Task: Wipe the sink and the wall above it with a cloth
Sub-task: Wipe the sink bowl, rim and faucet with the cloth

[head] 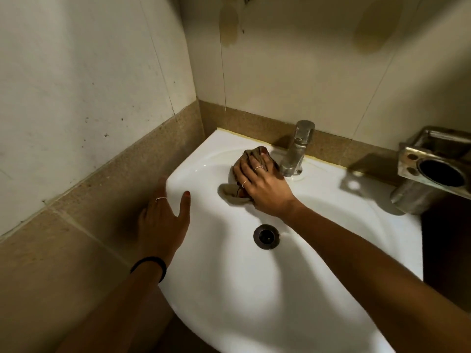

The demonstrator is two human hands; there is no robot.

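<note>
A white sink (224, 289) fills the middle of the view, set into a corner. My right hand (262, 186) presses a crumpled brown cloth (230, 194) flat against the sink's back slope, just left of the tap. My left hand (163, 220) rests on the sink's left rim with its fingers spread and its thumb over the edge, holding nothing. The pale tiled wall (293, 72) rises behind the sink and shows brownish stains near the top.
A metal tap (297, 149) stands at the back of the sink, right beside the cloth. The round drain (266, 236) lies in the bowl. A metal holder (435, 169) hangs on the wall at the right. A side wall (76, 98) closes in the left.
</note>
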